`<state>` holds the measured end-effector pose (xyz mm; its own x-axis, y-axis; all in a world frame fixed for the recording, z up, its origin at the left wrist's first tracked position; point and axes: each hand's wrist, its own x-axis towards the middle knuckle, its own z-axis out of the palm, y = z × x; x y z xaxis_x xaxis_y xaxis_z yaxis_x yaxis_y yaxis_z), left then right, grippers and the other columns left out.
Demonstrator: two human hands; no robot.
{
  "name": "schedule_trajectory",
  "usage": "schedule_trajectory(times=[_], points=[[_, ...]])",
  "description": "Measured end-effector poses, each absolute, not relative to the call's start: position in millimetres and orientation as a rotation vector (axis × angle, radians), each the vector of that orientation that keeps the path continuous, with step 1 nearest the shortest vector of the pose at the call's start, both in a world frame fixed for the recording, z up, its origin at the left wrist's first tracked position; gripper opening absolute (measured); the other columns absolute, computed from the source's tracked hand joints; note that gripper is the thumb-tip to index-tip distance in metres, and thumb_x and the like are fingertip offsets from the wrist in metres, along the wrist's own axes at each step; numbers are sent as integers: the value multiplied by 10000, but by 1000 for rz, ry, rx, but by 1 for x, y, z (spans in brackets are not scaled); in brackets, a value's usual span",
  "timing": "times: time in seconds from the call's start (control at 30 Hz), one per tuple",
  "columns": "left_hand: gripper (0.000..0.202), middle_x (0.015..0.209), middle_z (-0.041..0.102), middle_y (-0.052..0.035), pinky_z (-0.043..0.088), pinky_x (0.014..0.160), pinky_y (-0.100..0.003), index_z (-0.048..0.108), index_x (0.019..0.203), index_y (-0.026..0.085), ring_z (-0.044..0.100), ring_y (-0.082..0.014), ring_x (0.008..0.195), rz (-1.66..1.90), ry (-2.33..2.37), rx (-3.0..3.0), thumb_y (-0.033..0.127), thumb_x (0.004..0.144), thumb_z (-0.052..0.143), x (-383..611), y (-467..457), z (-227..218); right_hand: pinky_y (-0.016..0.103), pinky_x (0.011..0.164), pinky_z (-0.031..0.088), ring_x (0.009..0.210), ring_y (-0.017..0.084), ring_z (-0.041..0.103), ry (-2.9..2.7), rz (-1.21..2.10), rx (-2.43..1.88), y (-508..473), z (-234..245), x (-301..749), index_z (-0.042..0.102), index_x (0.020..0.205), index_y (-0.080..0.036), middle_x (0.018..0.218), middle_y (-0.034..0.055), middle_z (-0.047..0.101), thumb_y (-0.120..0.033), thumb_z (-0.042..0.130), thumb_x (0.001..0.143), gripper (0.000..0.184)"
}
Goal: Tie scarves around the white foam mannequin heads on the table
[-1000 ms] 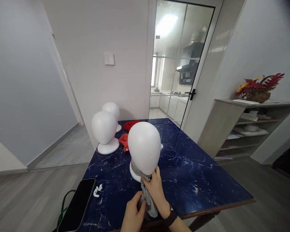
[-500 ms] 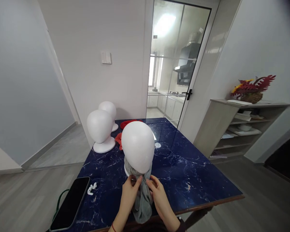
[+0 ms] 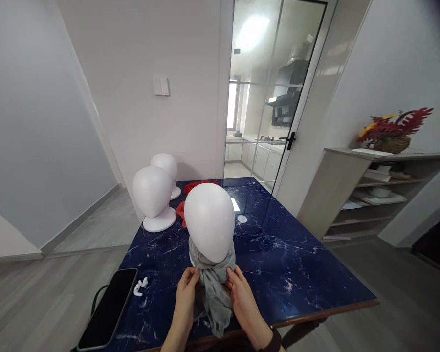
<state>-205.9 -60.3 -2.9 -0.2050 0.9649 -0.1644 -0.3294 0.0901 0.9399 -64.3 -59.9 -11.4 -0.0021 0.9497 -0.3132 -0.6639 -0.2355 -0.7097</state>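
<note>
Thin grey fabric [image 3: 215,299] hid the neck of the nearest egg-shaped white head [image 3: 209,220]. That head partly covered crumpled red cloth [image 3: 181,209].

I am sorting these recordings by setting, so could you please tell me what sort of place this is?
Probably a home, in a room beside the kitchen: a hob and range hood show through the glazed door, and a flower basket stands on the shelf unit.

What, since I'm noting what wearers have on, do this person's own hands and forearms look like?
Both are ungloved, with no rings that I can make out. The left hand and the visible part of its forearm show no sleeve. Behind the right hand, a dark band or cuff goes around the arm; which it is, I cannot tell.
</note>
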Motion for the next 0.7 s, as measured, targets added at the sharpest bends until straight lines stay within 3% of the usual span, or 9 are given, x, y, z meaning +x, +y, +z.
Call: schedule_trajectory(times=[0.17,0.33,0.5,0.7], points=[[192,700,649,-7,444,650,-227,601,722,150,608,-136,658,1371,947,381,199,620,756,-203,-60,5,337,799,501,954,227,635,-531,1603,-925,-64,-10,-68,621,1023,-217,1047,40,683,-393,762,640,444],[121,772,708,-67,504,690,-269,657,861,108,667,-176,705,1207,899,152,162,756,636,-199,-55,16,349,777,506,983,249,628,-525,1612,-916,-63,-8,-66,627,982,-221,1000,40,694,-396,758,634,410],[98,695,698,-59,530,634,-268,640,791,99,667,-166,625,1154,845,113,83,783,544,-198,-54,19,322,761,500,964,231,635,-548,1614,-904,-63,-10,-66,593,1025,-233,1004,28,691,-387,731,666,414],[98,706,689,-43,518,539,-229,628,820,128,643,-135,581,1274,749,30,104,829,534,-213,-48,15,332,733,509,904,224,651,-461,1586,-859,-60,-16,-66,564,993,-239,990,25,690,-417,746,633,440]])
